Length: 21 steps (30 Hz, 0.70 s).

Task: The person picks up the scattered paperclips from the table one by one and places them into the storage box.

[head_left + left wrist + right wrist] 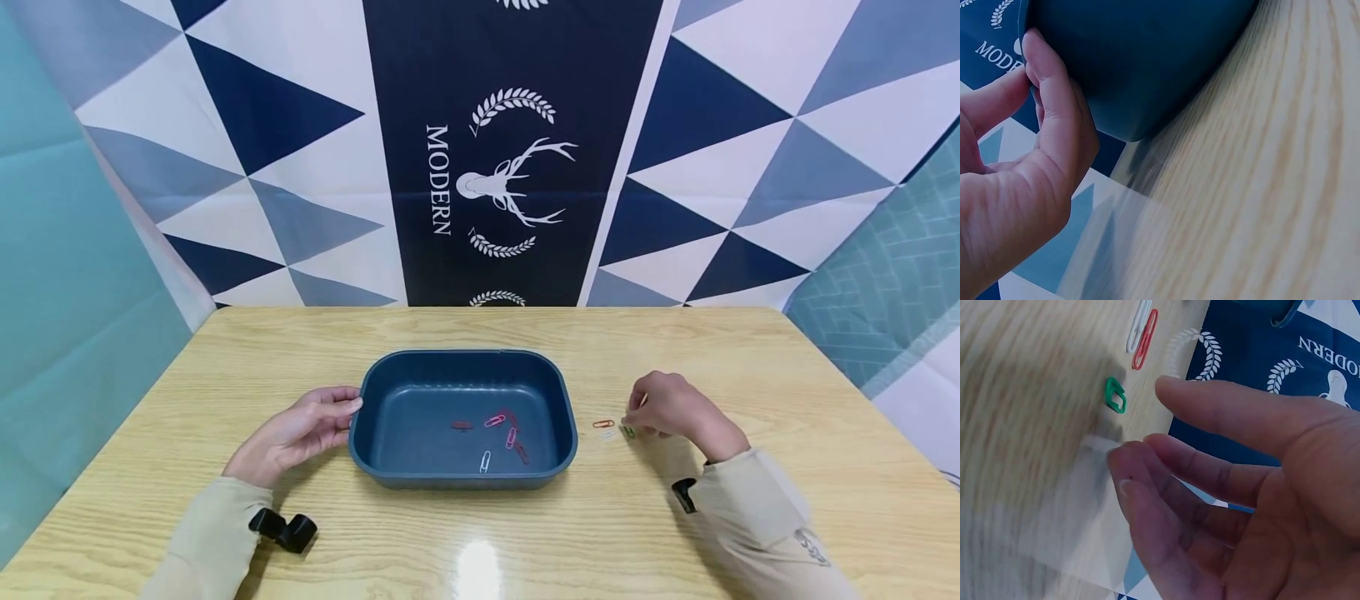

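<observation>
Head view looks forward-down — nearer wrist views share its table (390,542).

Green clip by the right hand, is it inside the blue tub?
No, the green clip lies on the wooden table, outside the blue tub and near the right hand.

We list: one left sleeve (210,537), long, beige; one right sleeve (776,533), matching, with broad cuff (753,497) and small dark marking (812,547); one black two-part wrist fitting (283,531), left; one black fitting (684,495), right, partly hidden. Left hand (318,425) and right hand (671,408) we enter as bare.
</observation>
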Each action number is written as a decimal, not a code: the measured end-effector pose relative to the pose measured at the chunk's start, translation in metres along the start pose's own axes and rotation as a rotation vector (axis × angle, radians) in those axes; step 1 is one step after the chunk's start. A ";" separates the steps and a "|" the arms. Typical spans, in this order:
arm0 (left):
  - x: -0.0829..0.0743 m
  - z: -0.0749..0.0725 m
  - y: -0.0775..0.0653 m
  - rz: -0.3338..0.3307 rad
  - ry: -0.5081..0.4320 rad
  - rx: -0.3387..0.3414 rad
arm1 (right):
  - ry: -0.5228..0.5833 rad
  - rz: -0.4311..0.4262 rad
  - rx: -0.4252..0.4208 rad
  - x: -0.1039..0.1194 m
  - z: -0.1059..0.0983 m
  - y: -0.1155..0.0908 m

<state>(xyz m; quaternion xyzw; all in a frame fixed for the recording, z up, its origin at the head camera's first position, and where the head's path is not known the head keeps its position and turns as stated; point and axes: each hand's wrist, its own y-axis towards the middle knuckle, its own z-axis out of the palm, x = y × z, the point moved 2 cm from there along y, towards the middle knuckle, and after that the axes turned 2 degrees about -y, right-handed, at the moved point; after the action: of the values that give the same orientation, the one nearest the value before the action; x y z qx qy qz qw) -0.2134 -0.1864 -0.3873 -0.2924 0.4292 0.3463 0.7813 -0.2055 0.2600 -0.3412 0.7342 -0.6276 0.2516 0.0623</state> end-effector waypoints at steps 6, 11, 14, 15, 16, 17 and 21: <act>0.001 0.000 0.000 -0.003 0.008 -0.013 | 0.010 0.024 0.031 -0.002 0.005 0.001; 0.003 0.000 0.001 -0.006 0.000 -0.026 | 0.028 0.019 0.033 -0.005 0.009 0.004; 0.004 0.000 0.001 -0.014 -0.021 -0.029 | 0.037 -0.005 0.038 -0.006 0.011 0.006; 0.003 0.000 0.000 -0.016 -0.029 -0.026 | 0.039 -0.011 0.042 -0.006 0.011 0.006; 0.003 0.000 0.000 -0.018 -0.036 -0.024 | 0.039 -0.017 0.046 -0.007 0.011 0.007; 0.002 0.000 0.000 -0.020 -0.040 -0.026 | 0.040 -0.024 0.051 -0.007 0.011 0.008; 0.001 -0.002 -0.001 -0.016 -0.050 -0.036 | 0.037 -0.051 0.073 -0.007 0.010 0.011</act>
<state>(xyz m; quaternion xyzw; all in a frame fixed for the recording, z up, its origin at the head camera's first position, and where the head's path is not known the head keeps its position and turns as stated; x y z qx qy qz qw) -0.2133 -0.1876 -0.3889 -0.3012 0.4009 0.3547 0.7891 -0.2135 0.2601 -0.3560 0.7469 -0.5978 0.2861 0.0534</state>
